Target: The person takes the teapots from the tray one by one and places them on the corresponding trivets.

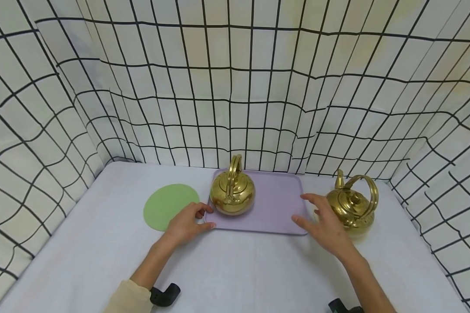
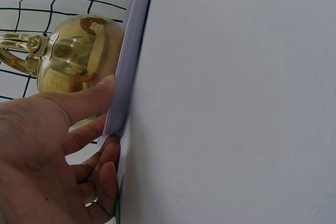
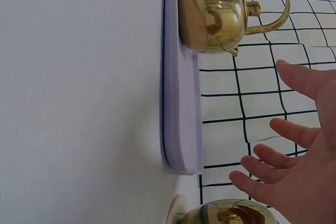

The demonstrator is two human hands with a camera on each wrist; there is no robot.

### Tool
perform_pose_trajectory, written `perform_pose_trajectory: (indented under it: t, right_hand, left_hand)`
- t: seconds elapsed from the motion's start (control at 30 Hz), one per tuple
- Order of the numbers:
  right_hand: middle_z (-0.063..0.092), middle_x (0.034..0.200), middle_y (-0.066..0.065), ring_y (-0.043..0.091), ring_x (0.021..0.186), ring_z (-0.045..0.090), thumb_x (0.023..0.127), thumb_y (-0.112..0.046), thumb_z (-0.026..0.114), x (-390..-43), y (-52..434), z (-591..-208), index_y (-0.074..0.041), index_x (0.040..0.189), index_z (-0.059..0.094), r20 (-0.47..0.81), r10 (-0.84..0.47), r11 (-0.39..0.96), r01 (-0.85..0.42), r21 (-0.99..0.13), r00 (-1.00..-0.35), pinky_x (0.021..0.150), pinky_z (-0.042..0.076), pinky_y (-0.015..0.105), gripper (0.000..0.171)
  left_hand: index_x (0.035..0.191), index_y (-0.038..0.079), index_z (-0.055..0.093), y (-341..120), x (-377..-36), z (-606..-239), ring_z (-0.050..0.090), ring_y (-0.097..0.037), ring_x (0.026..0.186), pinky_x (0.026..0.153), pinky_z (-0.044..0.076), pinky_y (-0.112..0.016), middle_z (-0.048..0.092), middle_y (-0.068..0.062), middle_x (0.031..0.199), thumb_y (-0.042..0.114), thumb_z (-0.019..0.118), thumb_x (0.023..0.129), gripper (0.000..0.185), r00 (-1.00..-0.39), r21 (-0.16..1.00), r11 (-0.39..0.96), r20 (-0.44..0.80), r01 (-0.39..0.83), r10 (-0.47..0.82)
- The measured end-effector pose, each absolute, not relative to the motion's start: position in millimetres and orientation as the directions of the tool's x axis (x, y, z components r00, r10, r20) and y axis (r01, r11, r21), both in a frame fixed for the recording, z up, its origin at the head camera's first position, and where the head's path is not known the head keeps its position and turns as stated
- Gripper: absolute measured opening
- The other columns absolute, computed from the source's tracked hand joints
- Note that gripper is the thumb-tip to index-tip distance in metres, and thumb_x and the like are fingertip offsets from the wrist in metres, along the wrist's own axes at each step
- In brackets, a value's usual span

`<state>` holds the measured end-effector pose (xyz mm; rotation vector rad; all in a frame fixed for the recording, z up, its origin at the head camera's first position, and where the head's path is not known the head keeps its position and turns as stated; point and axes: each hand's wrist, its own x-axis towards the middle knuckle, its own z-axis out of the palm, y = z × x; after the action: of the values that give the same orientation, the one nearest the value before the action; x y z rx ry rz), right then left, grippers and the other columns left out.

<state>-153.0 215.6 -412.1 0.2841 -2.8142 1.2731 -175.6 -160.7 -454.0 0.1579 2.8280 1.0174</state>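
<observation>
A gold teapot (image 1: 233, 198) with an arched handle stands upright on the left part of a light purple tray (image 1: 278, 204). My left hand (image 1: 186, 224) grips the tray's near left corner. In the left wrist view its thumb (image 2: 97, 98) lies against the tray's rim and the other fingers curl at the corner. Off the tray's right end hovers my right hand (image 1: 329, 228), fingers spread, holding nothing. A second gold teapot (image 1: 348, 204) stands just beyond it, partly hidden by that hand. In the right wrist view, a gap separates the fingers from the tray (image 3: 186, 114).
A green round mat (image 1: 166, 204) lies left of the tray, partly behind the left hand. Under the second teapot a pale round edge (image 3: 177, 208) shows. White cloth with a black grid (image 1: 240, 87) walls the white table (image 1: 239, 269) at the back and sides.
</observation>
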Motion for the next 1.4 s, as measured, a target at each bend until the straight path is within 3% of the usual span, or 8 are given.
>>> perform_pose_trajectory:
  t: [0.33, 0.67, 1.4]
  right_hand:
    - [0.040, 0.158, 0.021, 0.046, 0.146, 0.042, 0.094, -0.040, 0.077, -154, 215, -417, -0.010, 0.150, 0.048, 0.067, -0.166, 0.664, -0.162, -0.730, -0.984, 0.116, 0.040, 0.066, 0.070]
    - [0.040, 0.157, 0.026, 0.048, 0.148, 0.037, 0.093, -0.037, 0.078, -156, 212, -423, -0.005, 0.144, 0.054, 0.030, -0.205, 0.708, -0.169, -0.686, -0.978, 0.119, 0.033, 0.069, 0.065]
    - [0.047, 0.150, 0.030, 0.051, 0.143, 0.044, 0.087, -0.037, 0.085, -158, 208, -430, -0.005, 0.141, 0.057, 0.014, -0.264, 0.727, -0.209, -0.654, -0.964, 0.117, 0.036, 0.068, 0.069]
  left_hand:
    - [0.121, 0.019, 0.072, -160, -175, -453, 0.061, -0.021, 0.106, 0.091, 0.051, -0.044, 0.066, -0.005, 0.115, 0.028, 0.083, 0.089, 0.036, -0.986, 0.645, 0.763, -0.088, 0.053, 0.143]
    - [0.121, 0.019, 0.072, -161, -175, -452, 0.061, -0.021, 0.105, 0.090, 0.051, -0.044, 0.065, -0.005, 0.113, 0.027, 0.084, 0.089, 0.035, -0.986, 0.641, 0.766, -0.085, 0.057, 0.145]
    - [0.120, 0.019, 0.072, -163, -176, -456, 0.062, -0.021, 0.106, 0.090, 0.051, -0.044, 0.066, -0.005, 0.112, 0.027, 0.084, 0.088, 0.035, -0.986, 0.645, 0.760, -0.066, 0.075, 0.153]
